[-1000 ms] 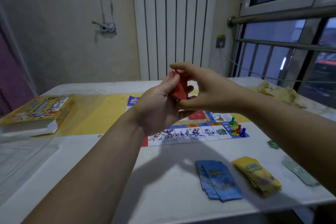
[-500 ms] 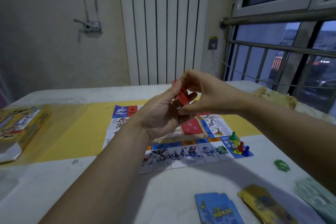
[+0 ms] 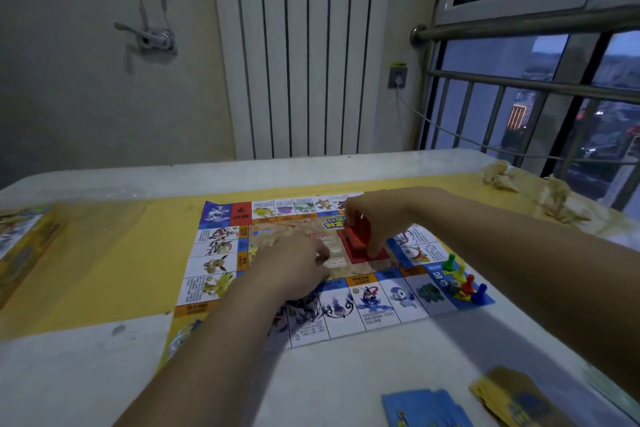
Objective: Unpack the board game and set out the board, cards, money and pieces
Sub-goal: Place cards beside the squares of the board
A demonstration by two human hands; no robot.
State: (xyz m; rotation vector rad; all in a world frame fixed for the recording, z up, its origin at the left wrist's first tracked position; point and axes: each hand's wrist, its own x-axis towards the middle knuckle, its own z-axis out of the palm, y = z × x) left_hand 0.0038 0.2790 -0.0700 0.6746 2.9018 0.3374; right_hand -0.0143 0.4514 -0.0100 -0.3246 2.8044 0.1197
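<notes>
Across the lower half of the frame, a white table [image 3: 104,374]. Behind it, top centre, a white ribbed radiator [image 3: 298,45]. Over the table's middle, running left to right, a yellow strip [image 3: 114,260]. Flat at centre frame, partly on that strip and partly on bare table, the board [image 3: 346,319], with pictured squares round its edge. At the far left edge, cut off by the frame, the yellow box [image 3: 24,243].

Reaching in from bottom centre, the left hand [image 3: 294,263]: knuckles up over the board's middle, grip slack, fingers loosely bent toward the surface. Coming in from the right, the right hand [image 3: 377,218]: grip clamped on the red cards [image 3: 360,239], thumb and fingers curled round the stack, which touches a red patch right of the board's centre.

At the bottom edge, right of centre, blue cards [image 3: 426,409]. Just beside them at lower right, yellow cards [image 3: 519,402], blurred. On the board's near right corner, upright in a tight cluster, four pawns [image 3: 468,282]: green, yellow, red, blue.
</notes>
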